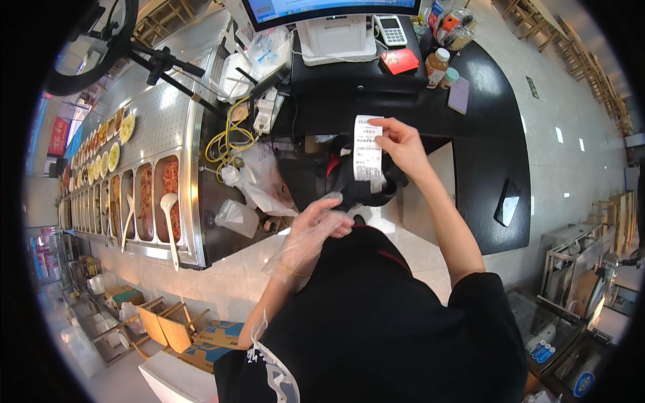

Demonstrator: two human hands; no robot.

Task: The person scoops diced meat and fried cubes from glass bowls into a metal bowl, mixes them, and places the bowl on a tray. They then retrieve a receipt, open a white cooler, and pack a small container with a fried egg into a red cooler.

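Note:
A long white printed receipt (367,151) hangs in front of my body. My right hand (401,144), bare, pinches its right edge near the top between thumb and fingers. Lower and to the left is my left hand (312,232) in a loose clear plastic glove. Its fingers are slightly bent and apart, with nothing visible between them. Behind the receipt's lower end, black straps or a bag (336,174) partly show under the counter.
A black counter (494,134) curves ahead, carrying a monitor (329,10), card terminal (390,31), red packet (400,61), brown bottle (437,66) and phone (508,203). At left, a steel food station (158,101) holds food trays and a white ladle (170,215). Yellow cables (228,141) coil between.

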